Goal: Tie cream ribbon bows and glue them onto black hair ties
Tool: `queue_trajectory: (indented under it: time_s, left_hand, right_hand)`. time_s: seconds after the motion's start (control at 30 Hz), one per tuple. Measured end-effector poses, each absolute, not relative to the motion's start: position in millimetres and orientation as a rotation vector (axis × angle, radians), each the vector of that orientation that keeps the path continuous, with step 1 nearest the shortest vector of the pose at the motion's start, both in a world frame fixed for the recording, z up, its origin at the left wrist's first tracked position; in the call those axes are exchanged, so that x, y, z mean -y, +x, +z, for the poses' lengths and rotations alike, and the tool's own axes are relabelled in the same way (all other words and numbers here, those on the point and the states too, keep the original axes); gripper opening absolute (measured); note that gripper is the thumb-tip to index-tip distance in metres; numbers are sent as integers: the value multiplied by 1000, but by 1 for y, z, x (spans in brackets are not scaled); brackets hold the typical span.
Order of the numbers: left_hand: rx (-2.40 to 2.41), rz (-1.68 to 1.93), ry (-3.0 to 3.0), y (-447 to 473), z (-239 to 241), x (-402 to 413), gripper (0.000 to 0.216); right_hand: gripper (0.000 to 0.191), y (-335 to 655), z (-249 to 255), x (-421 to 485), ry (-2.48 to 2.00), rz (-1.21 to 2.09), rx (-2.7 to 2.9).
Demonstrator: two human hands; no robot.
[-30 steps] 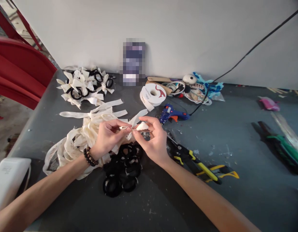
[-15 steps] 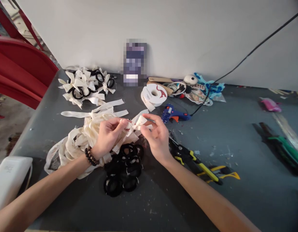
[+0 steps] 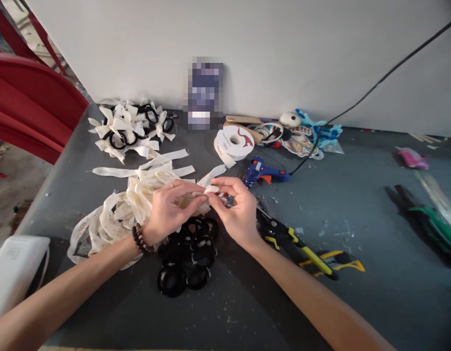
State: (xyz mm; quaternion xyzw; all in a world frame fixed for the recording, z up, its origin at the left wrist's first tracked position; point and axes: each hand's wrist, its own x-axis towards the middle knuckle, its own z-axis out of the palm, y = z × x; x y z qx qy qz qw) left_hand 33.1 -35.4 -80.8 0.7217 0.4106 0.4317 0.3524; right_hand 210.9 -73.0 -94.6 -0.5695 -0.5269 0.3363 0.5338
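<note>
A small white ribbon bow (image 3: 211, 189) is pinched between the fingertips of both hands, largely covered by them. My left hand (image 3: 170, 207), with a dark bead bracelet at the wrist, closes on it from the left. From the other side my right hand (image 3: 237, 209) grips it between thumb and fingers. Beneath and left of my hands lies a heap of cream ribbon strips (image 3: 111, 219). Several black hair ties (image 3: 172, 280) are gathered on the table just below my hands. A ribbon spool (image 3: 234, 142) stands beyond them.
Finished bows on black ties (image 3: 128, 126) are piled at the back left. A blue glue gun (image 3: 265, 170) with its cord lies right of the spool. Yellow-black pliers (image 3: 298, 248) rest by my right forearm. A phone (image 3: 205, 95) leans against the wall; a white box (image 3: 18, 273) stands left.
My left hand has turned palm-down and its fingers have come in closer to my right hand. The bow, plainly visible before, is now mostly covered by the fingers.
</note>
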Motion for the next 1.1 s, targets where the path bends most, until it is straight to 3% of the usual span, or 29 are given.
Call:
queue_trajectory:
  time_s: [0.83,1.1]
  left_hand:
    - [-1020,1086,1807,32,-86,33,11]
    - [-1031,1099,1833,33,-82,34,11]
  right_hand:
    - [24,212,-99,73,-1376,703,1344]
    - [20,214,-95,73,-1452,454,1544]
